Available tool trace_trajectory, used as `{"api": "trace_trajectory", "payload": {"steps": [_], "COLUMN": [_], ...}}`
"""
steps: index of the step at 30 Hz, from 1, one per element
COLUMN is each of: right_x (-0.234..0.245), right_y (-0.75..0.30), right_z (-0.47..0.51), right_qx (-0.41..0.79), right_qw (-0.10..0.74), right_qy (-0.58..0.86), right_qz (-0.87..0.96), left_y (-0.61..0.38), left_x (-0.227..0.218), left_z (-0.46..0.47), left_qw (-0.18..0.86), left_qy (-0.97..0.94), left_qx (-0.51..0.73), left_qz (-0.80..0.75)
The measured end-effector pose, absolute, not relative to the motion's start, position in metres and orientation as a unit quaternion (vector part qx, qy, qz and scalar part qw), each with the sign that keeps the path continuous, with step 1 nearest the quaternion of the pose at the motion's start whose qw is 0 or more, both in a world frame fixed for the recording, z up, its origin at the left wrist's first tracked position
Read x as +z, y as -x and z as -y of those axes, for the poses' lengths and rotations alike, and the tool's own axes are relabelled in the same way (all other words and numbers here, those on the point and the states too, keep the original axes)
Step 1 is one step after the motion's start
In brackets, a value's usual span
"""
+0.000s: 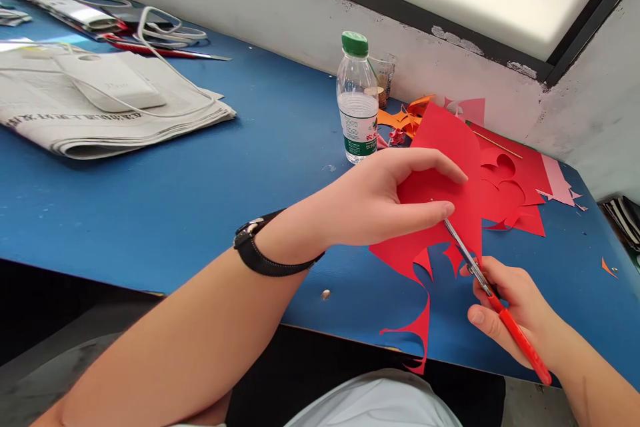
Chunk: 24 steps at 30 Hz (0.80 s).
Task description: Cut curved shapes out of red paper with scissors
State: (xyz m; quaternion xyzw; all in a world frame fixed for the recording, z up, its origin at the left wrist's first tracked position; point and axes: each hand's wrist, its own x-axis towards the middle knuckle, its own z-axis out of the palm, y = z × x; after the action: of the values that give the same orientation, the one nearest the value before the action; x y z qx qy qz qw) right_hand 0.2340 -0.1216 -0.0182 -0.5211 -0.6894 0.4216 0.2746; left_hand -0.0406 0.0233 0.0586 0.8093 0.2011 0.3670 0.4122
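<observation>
A folded sheet of red paper (440, 173), partly cut into curling strips that hang over the near edge of the blue surface (200, 193), is held up by the left hand (380, 203), whose fingers pinch it between thumb and forefinger. The right hand (515, 313) has its fingers closed round red-handled scissors (493, 297), their blades biting into the paper's lower edge. Just behind lie red and pink offcuts (520, 187), with a green-capped water bottle (357, 100) beside them. Far left rests a folded newspaper (100, 120).
</observation>
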Motion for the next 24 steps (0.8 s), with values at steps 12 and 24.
{"api": "trace_trajectory", "payload": {"steps": [12, 24], "right_x": [-0.0184, -0.0176], "right_y": [-0.2349, -0.2338], "right_z": [0.1209, 0.1192], "right_qx": [0.408, 0.382], "right_qw": [0.258, 0.247], "right_qy": [0.516, 0.511], "right_qz": [0.708, 0.73], "left_y": [0.0401, 0.0396], "left_x": [0.0578, 0.0551], "left_z": [-0.0234, -0.0244], "left_qw": [0.392, 0.343], "left_qy": [-0.819, -0.846], "left_qx": [0.361, 0.343], "left_qz": [-0.212, -0.223]}}
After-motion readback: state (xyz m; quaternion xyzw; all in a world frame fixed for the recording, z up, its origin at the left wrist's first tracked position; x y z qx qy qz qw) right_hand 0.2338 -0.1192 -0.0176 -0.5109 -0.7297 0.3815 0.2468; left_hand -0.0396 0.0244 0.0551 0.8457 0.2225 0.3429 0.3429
